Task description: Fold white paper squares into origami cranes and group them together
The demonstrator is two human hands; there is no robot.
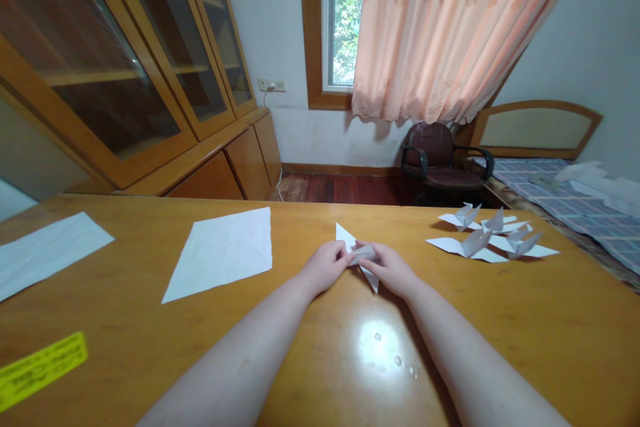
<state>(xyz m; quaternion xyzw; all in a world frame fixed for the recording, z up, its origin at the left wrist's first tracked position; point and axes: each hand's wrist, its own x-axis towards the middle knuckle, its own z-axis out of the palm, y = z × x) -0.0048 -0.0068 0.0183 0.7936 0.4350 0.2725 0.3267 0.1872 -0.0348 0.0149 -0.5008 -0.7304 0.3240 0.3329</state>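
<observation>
Between my two hands, over the middle of the wooden table (320,360), is a folded white paper crane (364,255), one pointed end toward the far edge and another toward me. My left hand (327,267) pinches it from the left, fingers curled. From the right, my right hand (393,268) grips it with the thumb on the near side and the fingers behind. The hands cover part of its middle folds. Several finished white paper cranes (475,243) with raised wings stand grouped to the right of my right hand.
Left of my hands lies a flat white paper sheet (225,247), with another white sheet (55,250) farther left. A yellow label (43,370) shows at lower left. Beyond the table are a glass-fronted cabinet (195,127), a dark red armchair (440,157) and a bed (565,193).
</observation>
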